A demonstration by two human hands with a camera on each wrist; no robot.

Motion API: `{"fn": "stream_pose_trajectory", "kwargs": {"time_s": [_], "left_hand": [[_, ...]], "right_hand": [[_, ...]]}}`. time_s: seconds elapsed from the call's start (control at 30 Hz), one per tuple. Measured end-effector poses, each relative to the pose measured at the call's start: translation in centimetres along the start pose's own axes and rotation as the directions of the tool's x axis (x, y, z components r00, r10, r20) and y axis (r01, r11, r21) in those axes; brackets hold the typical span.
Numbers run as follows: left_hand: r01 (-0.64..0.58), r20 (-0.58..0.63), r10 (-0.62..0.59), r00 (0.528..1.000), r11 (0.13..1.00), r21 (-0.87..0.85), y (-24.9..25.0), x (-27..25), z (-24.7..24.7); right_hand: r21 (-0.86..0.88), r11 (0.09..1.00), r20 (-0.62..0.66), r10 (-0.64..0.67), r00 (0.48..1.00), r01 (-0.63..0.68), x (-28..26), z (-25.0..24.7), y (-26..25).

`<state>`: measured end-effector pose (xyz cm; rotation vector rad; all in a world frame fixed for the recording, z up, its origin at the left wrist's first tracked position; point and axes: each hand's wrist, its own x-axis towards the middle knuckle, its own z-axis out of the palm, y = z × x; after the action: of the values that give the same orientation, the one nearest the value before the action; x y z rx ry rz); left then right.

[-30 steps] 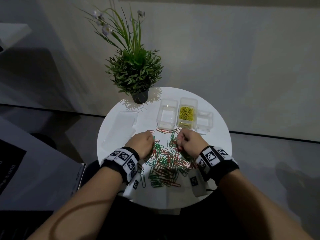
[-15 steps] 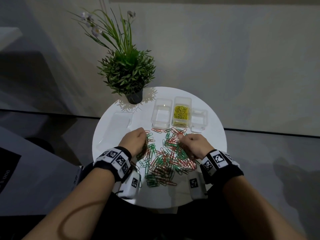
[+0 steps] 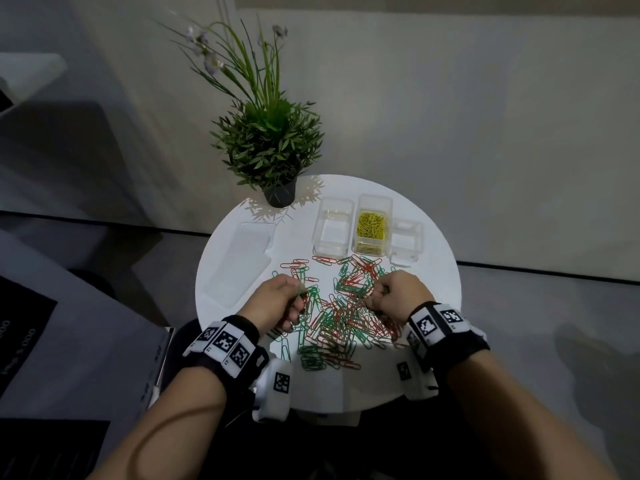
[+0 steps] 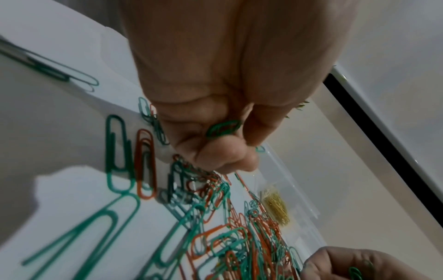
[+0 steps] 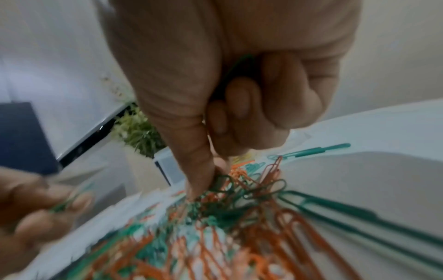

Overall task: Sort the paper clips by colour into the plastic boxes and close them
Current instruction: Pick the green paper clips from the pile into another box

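Note:
A heap of green and red paper clips lies mid-table. Behind it stand three clear boxes: an empty one, one filled with yellow clips, and a smaller empty one. My left hand hovers at the heap's left edge, with its curled fingers holding green clips. At the right edge, my right hand has green clips tucked in its curled fingers. Its thumb and forefinger pinch into the tangle.
Flat clear lids lie on the left of the round white table. A potted plant stands at the back left, close to the boxes. The floor drops away all round the table edge.
Both hands have stayed over the heap, picking at clips. My right hand shifted a little to the right side of the pile. The head view drifted slightly.

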<state>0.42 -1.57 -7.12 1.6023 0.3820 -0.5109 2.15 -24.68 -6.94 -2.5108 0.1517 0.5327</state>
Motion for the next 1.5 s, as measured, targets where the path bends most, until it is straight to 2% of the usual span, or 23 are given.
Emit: {"fn": "stream_pose_trajectory", "kwargs": {"time_s": [0.07, 0.17, 0.2, 0.23, 0.3, 0.37, 0.4, 0.47, 0.53, 0.6, 0.73, 0.83, 0.9, 0.97, 1.0, 1.1, 1.17, 1.23, 1.3, 1.37, 1.5], "left_hand": [[0.029, -0.007, -0.030, 1.000, 0.999, -0.044, 0.4, 0.0, 0.0], [0.018, -0.033, -0.018, 0.999, 1.000, -0.008, 0.7, 0.0, 0.1], [0.015, -0.045, -0.014, 0.999, 1.000, 0.009, 0.8, 0.0, 0.2], [0.017, -0.056, -0.016, 0.998, 1.000, 0.013, 0.7, 0.0, 0.3], [0.025, -0.083, -0.023, 0.996, 0.999, 0.019, 0.6, 0.1, 0.3], [0.011, -0.149, 0.015, 0.989, 0.984, 0.175, 0.4, 0.3, -0.1], [-0.001, -0.186, 0.066, 0.980, 0.945, 0.328, 0.2, 0.5, -0.4], [-0.013, -0.208, 0.192, 0.959, 0.763, 0.646, -0.1, 0.5, -0.9], [-0.008, -0.192, 0.272, 0.943, 0.594, 0.805, -0.1, 0.4, -0.8], [-0.014, -0.159, 0.308, 0.938, 0.491, 0.871, 0.0, 0.4, -0.2], [0.006, -0.112, 0.293, 0.950, 0.340, 0.940, 0.7, 0.9, 1.6], [0.029, -0.104, 0.268, 0.958, 0.271, 0.962, 1.2, 1.4, 2.2], [0.015, -0.085, 0.260, 0.962, 0.258, 0.966, 1.6, 1.5, 2.3], [0.000, -0.079, 0.259, 0.963, 0.291, 0.957, 1.6, 1.7, 1.9], [-0.003, -0.088, 0.254, 0.963, 0.339, 0.941, 1.6, 1.7, 1.6], [-0.028, -0.119, 0.217, 0.969, 0.573, 0.819, 1.1, 1.6, 0.2], [-0.058, -0.133, 0.196, 0.972, 0.741, 0.669, 0.9, 1.6, -0.6], [-0.064, -0.156, 0.161, 0.974, 0.866, 0.496, 0.9, 1.3, -0.8], [-0.073, -0.163, 0.146, 0.976, 0.920, 0.384, 1.1, 1.1, -0.9], [-0.082, -0.155, 0.136, 0.978, 0.946, 0.314, 1.1, 0.9, -1.0], [-0.075, -0.052, 0.082, 0.995, 0.990, 0.121, 1.5, 0.4, -0.5]], "right_hand": [[0.221, 0.975, 0.004, 0.023, 1.000, -0.023, -0.3, -0.6, 0.3], [0.423, 0.900, 0.068, 0.087, 0.994, -0.108, -0.5, -1.8, 0.9], [0.545, 0.826, 0.112, 0.097, 0.989, -0.143, -0.6, -2.1, 1.2], [0.674, 0.717, 0.151, 0.101, 0.983, -0.178, -0.7, -2.2, 1.6], [0.832, 0.523, 0.180, 0.064, 0.982, -0.186, -1.1, -2.4, 2.5], [0.883, 0.442, 0.172, 0.005, 0.985, -0.157, -1.5, -2.1, 3.3], [0.893, 0.426, 0.168, -0.019, 0.986, -0.144, -1.6, -1.9, 3.5], [0.905, 0.402, 0.175, -0.055, 0.983, -0.138, -1.7, -1.4, 3.8], [0.913, 0.374, 0.203, -0.076, 0.976, -0.161, -1.6, -0.8, 4.0], [0.919, 0.338, 0.248, -0.087, 0.965, -0.205, -1.3, -0.4, 4.2], [0.932, 0.189, 0.327, -0.074, 0.942, -0.308, -1.2, -0.5, 4.8], [0.922, 0.137, 0.371, -0.054, 0.927, -0.361, -1.1, -0.8, 5.5], [0.913, 0.139, 0.390, -0.019, 0.921, -0.384, -0.7, -0.8, 6.0], [0.907, 0.139, 0.396, 0.043, 0.917, -0.398, -0.3, -0.7, 6.6], [0.904, 0.128, 0.401, 0.073, 0.913, -0.407, -0.1, -0.6, 6.8], [0.893, 0.043, 0.441, 0.109, 0.891, -0.447, 0.0, -0.5, 6.9], [0.894, -0.051, 0.447, 0.075, 0.891, -0.445, -0.1, -0.5, 6.5], [0.900, -0.107, 0.429, 0.037, 0.903, -0.423, -0.2, -0.5, 6.1], [0.898, -0.109, 0.429, 0.007, 0.903, -0.426, -0.2, -0.5, 5.5], [0.898, -0.058, 0.437, 0.002, 0.899, -0.436, -0.2, -0.5, 4.6], [0.908, 0.030, 0.418, 0.000, 0.909, -0.418, -0.1, -1.0, 2.8]]}}
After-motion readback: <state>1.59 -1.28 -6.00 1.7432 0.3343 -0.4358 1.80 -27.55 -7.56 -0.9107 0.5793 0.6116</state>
